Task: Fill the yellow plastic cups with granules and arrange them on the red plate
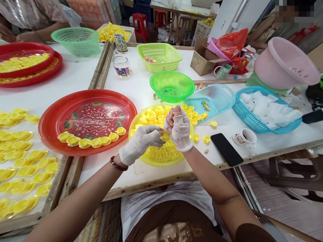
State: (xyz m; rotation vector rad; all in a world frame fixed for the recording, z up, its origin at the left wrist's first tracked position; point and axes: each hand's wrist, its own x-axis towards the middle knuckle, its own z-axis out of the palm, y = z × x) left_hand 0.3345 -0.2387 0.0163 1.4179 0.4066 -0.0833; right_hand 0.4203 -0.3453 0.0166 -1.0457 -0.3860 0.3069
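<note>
Both my hands wear white fingerless gloves and meet above a yellow basin (141,158). My left hand (142,143) is closed, its fingertips pinching a small yellow plastic cup (165,136) against the heel of the other hand. My right hand (179,129) is curled with its thumb and fingers pressed together; what they hold is hidden. Under them, the basin has small yellow pellets (163,152) in front and little yellow cups (153,115) piled behind. To the left, a red tray (88,101) carries a curved row of yellow cup-and-saucer pieces (96,142).
Right of the basin lie a black phone (226,149), a printed mug (244,137) and a blue basket (264,124) of white pieces. Behind are a green bowl (172,88) and a blue scoop-shaped tray (214,97). A person's arm (42,33) shows far left.
</note>
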